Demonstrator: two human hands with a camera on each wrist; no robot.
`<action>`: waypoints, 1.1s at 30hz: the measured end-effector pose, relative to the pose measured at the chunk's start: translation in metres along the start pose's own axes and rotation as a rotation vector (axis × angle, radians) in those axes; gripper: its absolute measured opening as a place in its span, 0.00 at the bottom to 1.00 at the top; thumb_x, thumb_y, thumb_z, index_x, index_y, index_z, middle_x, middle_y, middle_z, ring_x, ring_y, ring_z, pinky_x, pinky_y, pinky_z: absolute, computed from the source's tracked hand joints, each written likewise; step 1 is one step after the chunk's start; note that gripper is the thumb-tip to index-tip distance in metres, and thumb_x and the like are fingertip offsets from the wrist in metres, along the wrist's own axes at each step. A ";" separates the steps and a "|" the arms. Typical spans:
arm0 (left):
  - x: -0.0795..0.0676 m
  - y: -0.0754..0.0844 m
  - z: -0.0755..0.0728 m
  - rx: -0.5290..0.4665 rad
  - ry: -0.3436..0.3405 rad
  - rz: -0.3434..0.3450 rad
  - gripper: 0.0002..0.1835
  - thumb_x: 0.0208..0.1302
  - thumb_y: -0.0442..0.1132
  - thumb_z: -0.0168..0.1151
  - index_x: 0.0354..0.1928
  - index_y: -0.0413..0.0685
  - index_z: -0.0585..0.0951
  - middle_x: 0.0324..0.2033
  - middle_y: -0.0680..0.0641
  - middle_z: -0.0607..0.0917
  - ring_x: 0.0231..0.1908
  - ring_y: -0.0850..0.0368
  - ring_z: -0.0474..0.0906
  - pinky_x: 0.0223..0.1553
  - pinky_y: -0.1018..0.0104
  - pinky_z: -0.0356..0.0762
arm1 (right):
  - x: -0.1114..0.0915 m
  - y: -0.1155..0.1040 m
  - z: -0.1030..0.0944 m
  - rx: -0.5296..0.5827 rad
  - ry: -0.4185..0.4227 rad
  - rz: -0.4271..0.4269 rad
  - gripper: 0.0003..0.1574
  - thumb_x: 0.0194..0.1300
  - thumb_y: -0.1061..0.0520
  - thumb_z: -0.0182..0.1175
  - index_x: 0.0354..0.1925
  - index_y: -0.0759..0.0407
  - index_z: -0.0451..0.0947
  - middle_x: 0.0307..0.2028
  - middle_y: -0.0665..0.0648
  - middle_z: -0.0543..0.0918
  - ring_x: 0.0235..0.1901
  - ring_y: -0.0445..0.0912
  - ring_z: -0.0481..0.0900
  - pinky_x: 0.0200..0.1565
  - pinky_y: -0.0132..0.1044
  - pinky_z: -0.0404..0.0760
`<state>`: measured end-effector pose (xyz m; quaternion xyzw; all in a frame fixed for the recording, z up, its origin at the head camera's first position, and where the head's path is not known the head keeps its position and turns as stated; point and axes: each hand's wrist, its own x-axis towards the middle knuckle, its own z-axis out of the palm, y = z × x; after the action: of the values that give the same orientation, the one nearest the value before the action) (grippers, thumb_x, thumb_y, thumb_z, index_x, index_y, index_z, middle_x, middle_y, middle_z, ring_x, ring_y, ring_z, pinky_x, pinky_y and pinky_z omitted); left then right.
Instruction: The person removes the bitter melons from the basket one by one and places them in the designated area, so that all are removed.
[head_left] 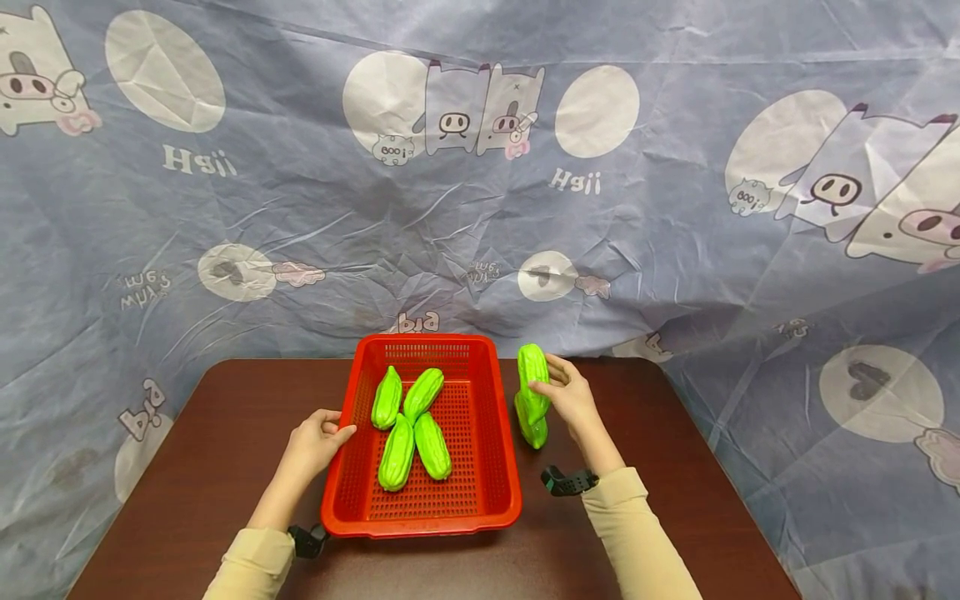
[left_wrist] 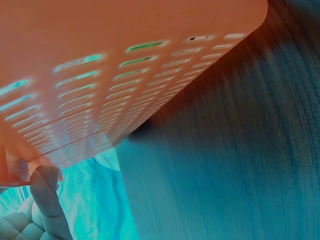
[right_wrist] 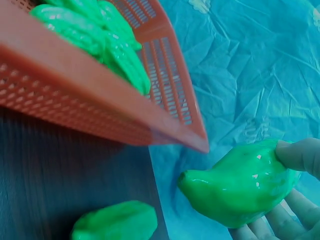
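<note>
A red plastic basket [head_left: 423,527] stands on the table, with several bright green, ridged bitter melons [head_left: 396,454] lying inside. At its left rim my left hand [head_left: 313,443] grips the edge, thumb on top; in the left wrist view bent fingers [left_wrist: 46,192] show by the basket's rim. My right hand [head_left: 573,402] holds another bitter melon [head_left: 533,371] just right of the basket, thumb on one side and fingers on the other. Below that one, a further bitter melon [head_left: 534,434] rests on the table, partly covered in the head view but apart in the right wrist view.
The dark brown table [head_left: 645,517] has rounded far corners. Behind it hangs a wrinkled grey-blue sheet [head_left: 420,217] with cartoon pigs. Dark bands with small devices [head_left: 567,481] are worn on both wrists.
</note>
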<state>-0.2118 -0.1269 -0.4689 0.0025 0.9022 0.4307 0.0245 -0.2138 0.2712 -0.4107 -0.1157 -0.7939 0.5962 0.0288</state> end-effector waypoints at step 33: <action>0.002 -0.001 0.001 -0.025 -0.015 -0.027 0.24 0.65 0.41 0.65 0.55 0.30 0.75 0.33 0.40 0.82 0.30 0.53 0.80 0.32 0.62 0.80 | 0.007 0.062 -0.029 -0.079 0.073 0.073 0.44 0.66 0.63 0.61 0.74 0.64 0.54 0.70 0.71 0.63 0.69 0.64 0.63 0.64 0.56 0.70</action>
<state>-0.2139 -0.1264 -0.4703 -0.0065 0.8965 0.4413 0.0372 -0.2058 0.3161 -0.4618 -0.1674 -0.8104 0.5606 0.0313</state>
